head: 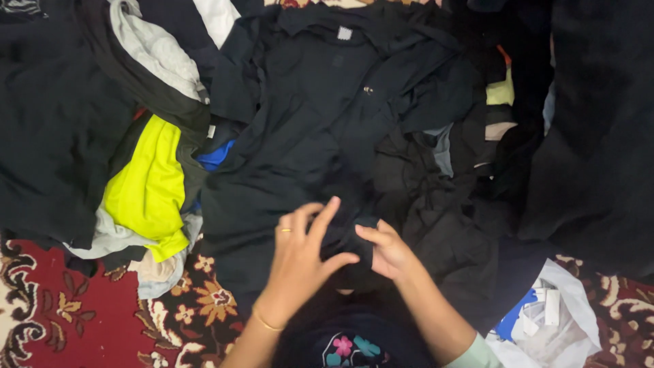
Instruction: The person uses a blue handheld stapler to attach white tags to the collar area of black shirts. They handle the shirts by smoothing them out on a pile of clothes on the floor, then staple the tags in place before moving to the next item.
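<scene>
Black shirt (320, 129) lies spread face-up over a heap of dark clothing, its lower hem bunched between a person's two hands. Left hand (300, 255), ringed, has fingers (320, 218) spread, thumb pressing the fold; right hand (388, 249) pinches the same hem just beside it. Soft, light and limp, the fabric looks best gripped at hem or shoulders. Beyond the left fingertips lie a yellow garment (146, 184) and patterned red carpet (61, 307).

Even indoor light; dark fabrics lose detail.
</scene>
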